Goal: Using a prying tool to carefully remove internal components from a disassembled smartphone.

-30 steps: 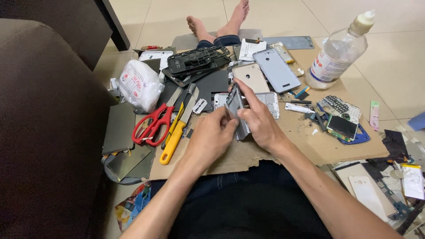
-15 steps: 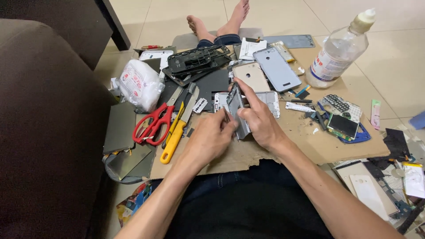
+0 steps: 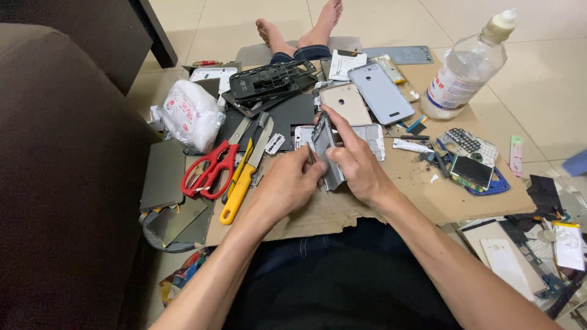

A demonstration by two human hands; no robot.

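Observation:
My right hand (image 3: 354,162) grips a grey phone frame (image 3: 326,160), held on edge over a sheet of cardboard (image 3: 428,201). The left hand (image 3: 287,186) presses against the frame's left side, pinching a thin tool whose tip touches the frame. Both hands sit close together in the middle of the view, above my lap. Behind them lies a white phone body (image 3: 372,135), partly hidden by the hands.
Red scissors (image 3: 208,168), a yellow-handled knife (image 3: 241,183) and a tissue pack (image 3: 189,116) lie left. Phone backs (image 3: 382,95), a black frame (image 3: 269,82) and a clear bottle (image 3: 468,67) sit farther off. Small parts (image 3: 471,168) lie right; a dark sofa (image 3: 61,183) stands left.
Both hands stay on the phone frame with only small shifts of the fingers; the view has barely moved.

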